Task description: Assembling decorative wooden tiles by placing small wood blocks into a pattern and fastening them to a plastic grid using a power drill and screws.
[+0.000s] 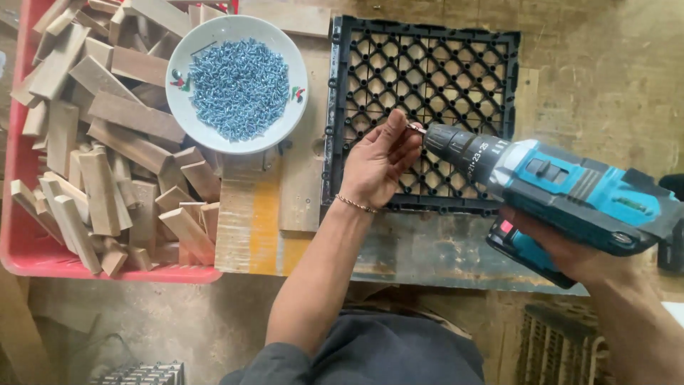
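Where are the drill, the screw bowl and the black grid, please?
drill (570, 192), head view, blue body.
screw bowl (187, 53), head view, white rim.
black grid (427, 71), head view, lattice middle.

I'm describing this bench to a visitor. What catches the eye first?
The blue cordless drill in the right hand, at right, its tip meeting the left hand, which pinches a small screw over a black plastic grid tile. Upper left, a white bowl of screws rests on a red crate of wood blocks.

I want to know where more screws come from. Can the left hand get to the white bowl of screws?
Probably yes. The left hand is by the drill tip, and the bowl of screws sits open just beside it, with only bare bench between them.
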